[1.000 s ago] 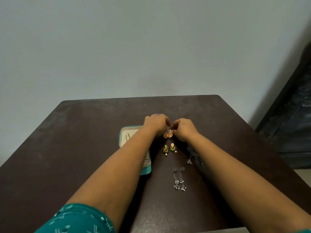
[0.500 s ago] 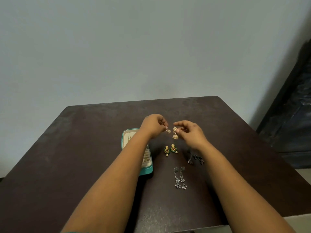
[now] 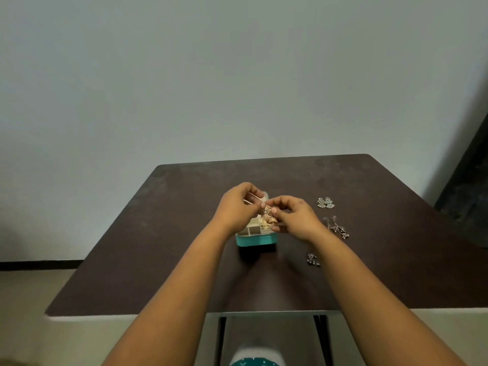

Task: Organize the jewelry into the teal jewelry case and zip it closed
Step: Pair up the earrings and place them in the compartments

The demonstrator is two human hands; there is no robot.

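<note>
— While I am standing here looking for a brand or any lettering on the teal jewelry case point(image 3: 255, 240), nothing readable is showing; are you seeing any?

— None; only its teal front wall and the cream dividers inside are showing. It is sitting open on the dark brown table point(image 3: 163, 249), right under the hands.

— And the hands?

— Both forearms are reaching forward, the hands meeting above the case. The left hand point(image 3: 239, 208) is curling its fingers and pinching the top of a gold jhumka earring point(image 3: 270, 217). The right hand point(image 3: 295, 215) is pinching the same earring from the other side, thumb and forefinger pressed together on it.

— So the earring is hanging just above the compartments?

— Yes, whether it is touching them I cannot tell.

— The rest?

— Lying to the right on the table: a pale silver earring pair point(image 3: 326, 202), dark dangling earrings point(image 3: 338, 228) by the right wrist, and a small silver cluster point(image 3: 313, 259) nearer us.
</note>
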